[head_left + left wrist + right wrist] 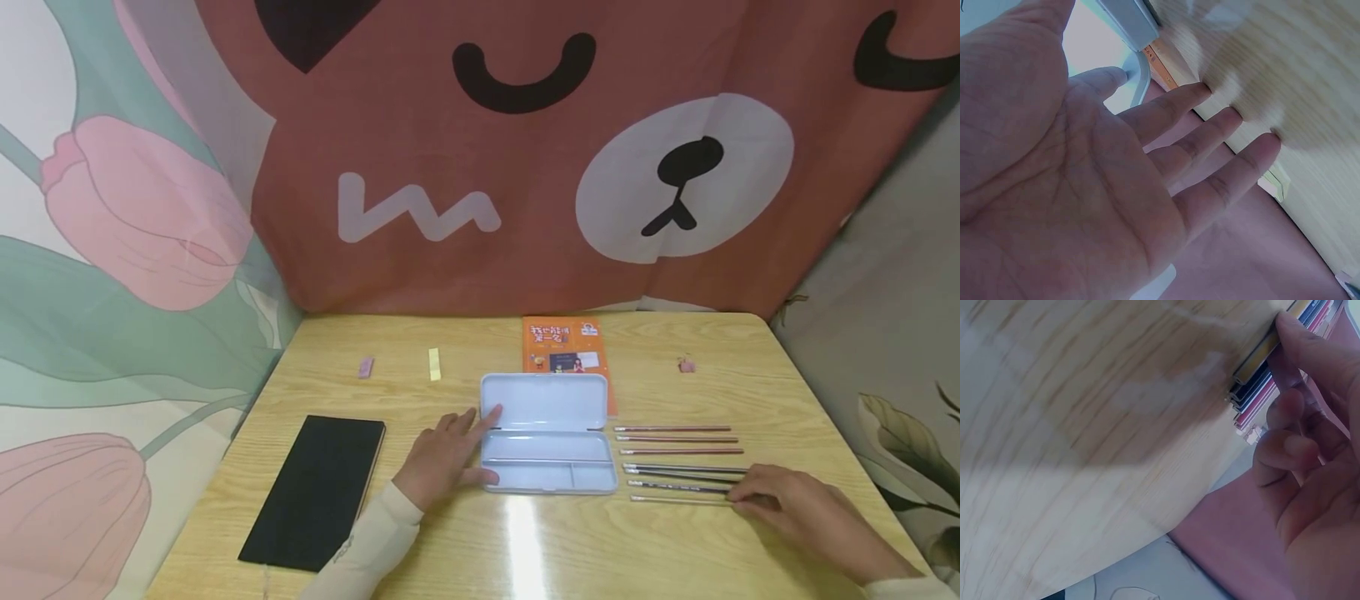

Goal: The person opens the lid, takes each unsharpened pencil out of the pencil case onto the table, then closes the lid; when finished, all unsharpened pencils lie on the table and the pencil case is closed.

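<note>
A pale blue pencil case (551, 403) lies with its lid raised. My left hand (442, 462) is at its left side, index fingertip on the lid and thumb on the front tray. In the left wrist view, the other fingers (1225, 187) are spread, their tips on the tabletop. To the case's right, several pencils (678, 452) lie side by side, some reddish-brown, some dark, one gold pencil (675, 499) nearest me. My right hand (795, 504) holds the gold pencil near its right end; in the right wrist view, the thumb lies against it and the lower fingers are curled.
An orange booklet (570, 343) sits partly behind the lid. A black notebook (315, 492) lies at the left. Along the back are a small purple piece (365, 367), a yellow strip (434, 364) and a small pink item (686, 364). Printed fabric hangs behind the table.
</note>
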`<state>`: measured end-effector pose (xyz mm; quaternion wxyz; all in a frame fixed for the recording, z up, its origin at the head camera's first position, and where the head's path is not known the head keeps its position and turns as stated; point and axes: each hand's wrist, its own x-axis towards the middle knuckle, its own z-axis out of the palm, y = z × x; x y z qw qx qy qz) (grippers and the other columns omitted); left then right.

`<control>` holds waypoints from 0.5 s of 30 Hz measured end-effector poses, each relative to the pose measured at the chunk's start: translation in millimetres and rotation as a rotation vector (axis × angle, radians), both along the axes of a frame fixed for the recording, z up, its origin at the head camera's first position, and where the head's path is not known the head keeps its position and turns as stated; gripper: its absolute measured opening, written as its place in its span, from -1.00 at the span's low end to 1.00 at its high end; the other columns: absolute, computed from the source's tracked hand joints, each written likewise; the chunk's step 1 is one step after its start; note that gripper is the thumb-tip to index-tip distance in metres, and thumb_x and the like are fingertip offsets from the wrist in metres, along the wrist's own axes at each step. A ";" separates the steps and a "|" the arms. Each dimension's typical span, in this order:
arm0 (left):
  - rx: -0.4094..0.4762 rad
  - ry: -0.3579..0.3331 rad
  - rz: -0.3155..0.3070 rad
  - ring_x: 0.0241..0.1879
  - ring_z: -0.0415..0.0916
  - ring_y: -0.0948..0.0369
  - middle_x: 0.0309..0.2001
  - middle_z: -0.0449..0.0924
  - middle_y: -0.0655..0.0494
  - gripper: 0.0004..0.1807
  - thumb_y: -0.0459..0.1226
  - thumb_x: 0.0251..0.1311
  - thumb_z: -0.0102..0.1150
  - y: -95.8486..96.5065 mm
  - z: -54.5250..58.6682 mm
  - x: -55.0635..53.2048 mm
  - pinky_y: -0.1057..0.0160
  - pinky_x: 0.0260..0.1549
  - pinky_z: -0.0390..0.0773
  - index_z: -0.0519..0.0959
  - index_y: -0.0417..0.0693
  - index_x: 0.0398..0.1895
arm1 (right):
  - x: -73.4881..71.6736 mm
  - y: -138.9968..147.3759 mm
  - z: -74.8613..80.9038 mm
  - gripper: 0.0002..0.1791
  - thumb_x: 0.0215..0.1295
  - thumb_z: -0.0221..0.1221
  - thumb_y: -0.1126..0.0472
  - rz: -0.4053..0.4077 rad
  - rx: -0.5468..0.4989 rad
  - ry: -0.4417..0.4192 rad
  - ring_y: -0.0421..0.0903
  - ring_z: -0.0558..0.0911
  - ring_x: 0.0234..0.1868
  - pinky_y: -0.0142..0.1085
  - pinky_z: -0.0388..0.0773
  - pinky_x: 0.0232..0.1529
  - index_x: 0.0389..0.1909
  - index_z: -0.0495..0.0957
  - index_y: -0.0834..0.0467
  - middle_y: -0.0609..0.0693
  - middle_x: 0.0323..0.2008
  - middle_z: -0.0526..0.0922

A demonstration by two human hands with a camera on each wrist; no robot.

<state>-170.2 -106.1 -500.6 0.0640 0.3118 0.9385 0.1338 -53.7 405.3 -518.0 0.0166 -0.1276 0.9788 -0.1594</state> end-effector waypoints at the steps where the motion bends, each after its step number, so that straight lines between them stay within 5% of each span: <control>1: -0.001 0.000 0.000 0.45 0.49 -0.33 0.59 0.40 -0.34 0.11 0.19 0.22 0.49 0.0 -0.1 0.0 -0.37 0.14 0.67 0.22 0.10 0.78 | 0.2 -0.9 0.5 -0.72 0.20 0.58 0.21 -0.015 0.007 -0.003 -0.53 0.64 -0.27 -0.39 0.68 -0.30 -0.26 0.80 -0.28 -0.44 -0.28 0.67; 8: 0.005 -0.010 0.002 0.46 0.48 -0.33 0.60 0.39 -0.34 0.10 0.19 0.24 0.48 0.2 -0.8 -0.6 -0.36 0.15 0.66 0.21 0.11 0.79 | 0.0 -2.6 3.4 -0.71 0.22 0.58 0.17 -0.070 0.019 -0.033 -0.56 0.59 -0.28 -0.38 0.64 -0.31 -0.26 0.77 -0.33 -0.47 -0.29 0.64; 15: 0.014 -0.008 0.001 0.46 0.47 -0.33 0.60 0.39 -0.35 0.10 0.17 0.24 0.48 0.0 -0.4 0.0 -0.37 0.15 0.66 0.22 0.09 0.78 | -2.7 -14.0 7.8 -0.75 0.26 0.58 0.06 -0.061 0.007 0.092 -0.57 0.56 -0.29 -0.34 0.59 -0.35 -0.25 0.75 -0.40 -0.53 -0.29 0.65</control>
